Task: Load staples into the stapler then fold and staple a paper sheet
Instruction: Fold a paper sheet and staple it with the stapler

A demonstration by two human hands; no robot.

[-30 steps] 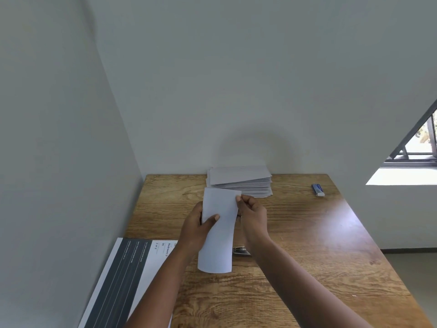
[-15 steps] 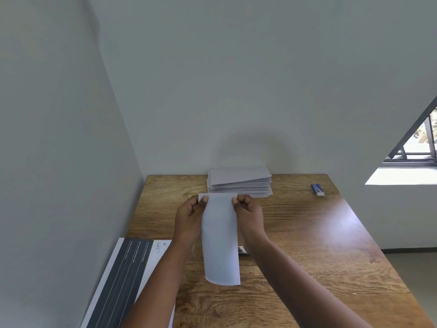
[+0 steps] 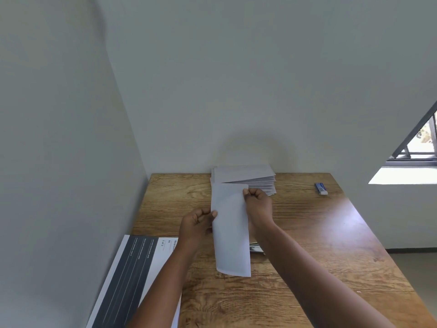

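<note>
Printed sheet (image 3: 132, 275) lying at left tabletop (image 3: 319, 245) edge. Left hand (image 3: 196, 224) pinching left edge of folded paper (image 3: 230, 230), fingers curled, thumb on top. Paper hanging upright above tabletop centre. Right hand (image 3: 259, 204) pinching upper right edge, fingers curled. Stapler (image 3: 256, 249) lying mostly hidden behind paper. Stack (image 3: 246, 179) sitting behind, staple box (image 3: 321, 188) far right. Judgement: folding under way; keeping edges aligned, running crease firmly before stapling is giving clean result.
</note>
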